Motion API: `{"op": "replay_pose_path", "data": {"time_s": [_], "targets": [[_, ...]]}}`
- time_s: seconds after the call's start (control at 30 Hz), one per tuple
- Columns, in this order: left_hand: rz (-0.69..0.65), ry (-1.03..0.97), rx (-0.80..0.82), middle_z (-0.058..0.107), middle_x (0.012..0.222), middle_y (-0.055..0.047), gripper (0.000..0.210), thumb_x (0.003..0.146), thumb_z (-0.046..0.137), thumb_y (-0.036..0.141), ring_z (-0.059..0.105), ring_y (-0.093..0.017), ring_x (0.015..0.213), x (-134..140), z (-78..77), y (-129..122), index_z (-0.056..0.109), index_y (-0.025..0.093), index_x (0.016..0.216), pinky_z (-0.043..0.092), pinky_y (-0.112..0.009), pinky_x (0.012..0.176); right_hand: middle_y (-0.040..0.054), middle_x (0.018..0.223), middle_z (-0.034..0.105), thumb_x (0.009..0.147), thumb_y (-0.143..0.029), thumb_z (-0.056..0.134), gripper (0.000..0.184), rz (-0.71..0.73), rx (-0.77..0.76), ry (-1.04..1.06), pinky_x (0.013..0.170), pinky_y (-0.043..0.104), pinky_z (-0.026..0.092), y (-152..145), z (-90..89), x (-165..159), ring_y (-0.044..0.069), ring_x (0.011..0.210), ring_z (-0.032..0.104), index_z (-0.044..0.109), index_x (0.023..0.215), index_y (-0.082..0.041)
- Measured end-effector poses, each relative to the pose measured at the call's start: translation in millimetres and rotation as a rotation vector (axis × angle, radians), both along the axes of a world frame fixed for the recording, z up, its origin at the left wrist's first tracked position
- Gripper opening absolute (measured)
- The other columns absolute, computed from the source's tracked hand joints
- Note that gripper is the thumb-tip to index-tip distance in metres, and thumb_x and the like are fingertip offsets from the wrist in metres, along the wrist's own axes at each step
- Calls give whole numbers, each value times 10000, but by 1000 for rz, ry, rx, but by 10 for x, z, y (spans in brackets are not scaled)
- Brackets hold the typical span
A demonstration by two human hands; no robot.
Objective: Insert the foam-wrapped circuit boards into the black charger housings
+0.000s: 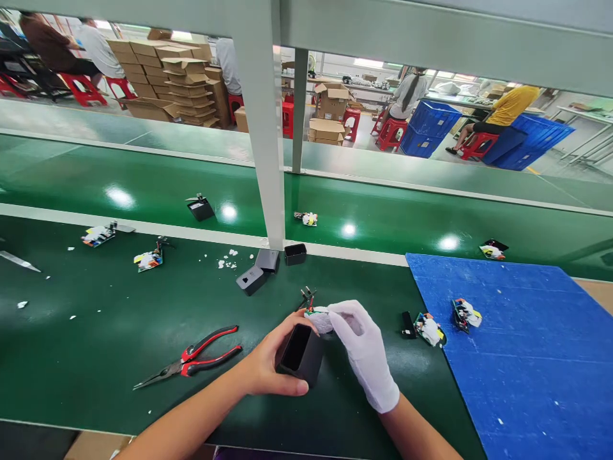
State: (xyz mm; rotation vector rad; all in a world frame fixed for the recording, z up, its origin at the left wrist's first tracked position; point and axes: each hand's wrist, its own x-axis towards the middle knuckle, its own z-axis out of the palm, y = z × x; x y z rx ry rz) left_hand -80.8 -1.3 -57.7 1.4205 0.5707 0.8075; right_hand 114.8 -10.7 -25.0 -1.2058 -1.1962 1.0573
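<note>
My bare left hand [268, 358] is wrapped round a black plastic housing [313, 354], whose open end faces up and toward me. Just beyond the housing, my right hand [359, 348], in a white glove, pinches a small circuit board [320, 319] with whitish material on it. The left fingertips also come close to this board; whether they touch it I cannot tell. Red wires and metal prongs [308, 295] show at the board's far side. To the left lie red-and-black long-nose pliers [184, 364], their jaws pointing left.
Black housing pieces [251, 279] and an open black case [295, 254] lie near the post [271, 160]. Several circuit boards [148, 259] are scattered about, one [467, 315] on the blue mat [527, 370]. A blade [19, 260] lies far left. People sit beyond the frame.
</note>
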Motion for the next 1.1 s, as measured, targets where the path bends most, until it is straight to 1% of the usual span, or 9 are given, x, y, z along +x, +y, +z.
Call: {"op": "replay_pose_path", "data": {"time_s": [0.13, 0.27, 0.33, 0.43, 0.57, 0.67, 0.77, 0.93, 1.1], "targets": [[21, 102, 121, 565, 1233, -153, 695, 582, 849, 503, 337, -407, 1404, 23, -4, -16, 596, 190, 1149, 270, -572, 1155, -5, 744, 650, 821, -504, 712, 312, -13, -90, 98, 603, 242, 515, 14, -34, -42, 126, 639, 594, 668, 845, -196], [74, 137, 90, 575, 1250, -176, 727, 586, 832, 558, 381, -405, 1397, 39, -1, -28, 595, 175, 1156, 348, -538, 1128, 2, 715, 656, 866, -597, 607, 462, 159, -212, 100, 422, 241, 415, 10, -57, -47, 93, 451, 481, 690, 1058, -185], [102, 132, 66, 596, 1225, -173, 716, 593, 827, 564, 407, -397, 1385, 45, 15, -25, 600, 173, 1148, 381, -517, 1113, 37, 846, 704, 881, -584, 595, 473, 200, -212, 93, 465, 254, 461, 8, -47, -40, 106, 505, 535, 689, 1129, -193], [133, 122, 56, 624, 1201, -164, 684, 595, 839, 532, 452, -384, 1354, 51, 39, -18, 615, 174, 1133, 402, -509, 1106, 70, 1098, 707, 902, -545, 593, 438, 231, -191, 86, 605, 276, 538, 14, -33, -13, 163, 751, 647, 684, 1186, -224], [161, 129, 67, 646, 1168, -151, 651, 583, 860, 483, 397, -383, 1400, 54, 38, -13, 634, 183, 1115, 379, -513, 1131, 59, 1159, 689, 931, -535, 571, 418, 314, -210, 83, 773, 301, 558, 29, -51, 30, 202, 970, 653, 669, 1230, -258], [173, 102, 23, 617, 1208, -145, 650, 594, 857, 469, 521, -363, 1273, 58, 27, -11, 629, 194, 1137, 463, -485, 1046, 52, 1198, 670, 928, -516, 597, 431, 350, -226, 101, 849, 311, 552, 34, -73, 36, 200, 1021, 643, 637, 1291, -288], [168, 20, -36, 583, 1232, -123, 664, 590, 862, 466, 625, -293, 1083, 57, 27, -12, 622, 217, 1156, 532, -413, 925, 59, 1226, 654, 895, -508, 651, 515, 374, -249, 183, 768, 304, 575, 39, -79, 55, 191, 955, 655, 581, 1363, -305], [162, -53, -105, 610, 1134, -74, 652, 606, 856, 472, 641, -227, 966, 28, 37, -13, 614, 253, 1170, 543, -317, 809, 27, 1004, 670, 852, -488, 706, 585, 411, -253, 220, 728, 320, 593, 82, -83, 136, 135, 718, 645, 569, 1382, -282], [198, 77, -58, 577, 1247, -116, 655, 600, 862, 453, 600, -295, 1137, 42, 26, -12, 627, 226, 1167, 498, -415, 989, 0, 787, 644, 821, -454, 717, 511, 152, -104, -44, 678, 311, 582, 90, -129, 89, 142, 650, 619, 653, 1259, -199]]}}
